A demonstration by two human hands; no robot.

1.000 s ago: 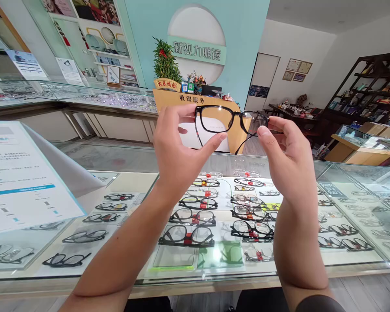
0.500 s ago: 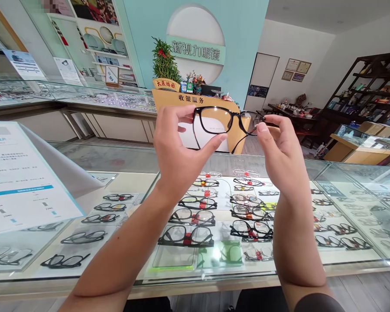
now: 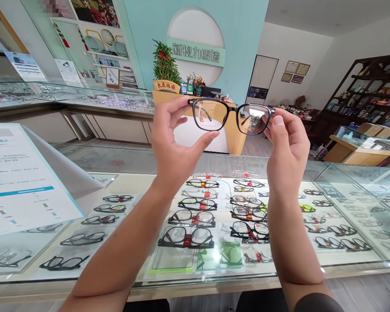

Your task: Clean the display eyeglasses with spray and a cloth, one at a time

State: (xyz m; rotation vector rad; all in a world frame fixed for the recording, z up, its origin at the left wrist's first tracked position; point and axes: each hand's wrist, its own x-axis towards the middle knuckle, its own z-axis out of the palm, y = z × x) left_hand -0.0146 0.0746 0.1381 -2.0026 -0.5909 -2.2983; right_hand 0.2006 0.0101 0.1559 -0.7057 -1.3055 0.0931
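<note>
A pair of black-framed eyeglasses (image 3: 232,110) is held up at arm's length over the glass counter, the front of the frame facing me, nearly level. My left hand (image 3: 173,138) has its fingertips at the left hinge corner, while its thumb lies just beneath the left lens rim. At the other end, my right hand (image 3: 287,145) pinches the right hinge corner between thumb and fingers. The temples show partly through the clear lenses. Small lettering is visible in the lens area.
Beneath the glass countertop (image 3: 169,284), several rows of eyeglasses (image 3: 186,237) lie on display. A printed sign (image 3: 22,182) stands at the left. Beyond are a wooden reception desk (image 3: 235,134), a potted plant (image 3: 165,60) and a dark shelf (image 3: 370,86) at the right.
The eyeglasses have risen slightly and turned from an angle to face me squarely. My right hand has shifted outward to the right; my left hand has moved only a little.
</note>
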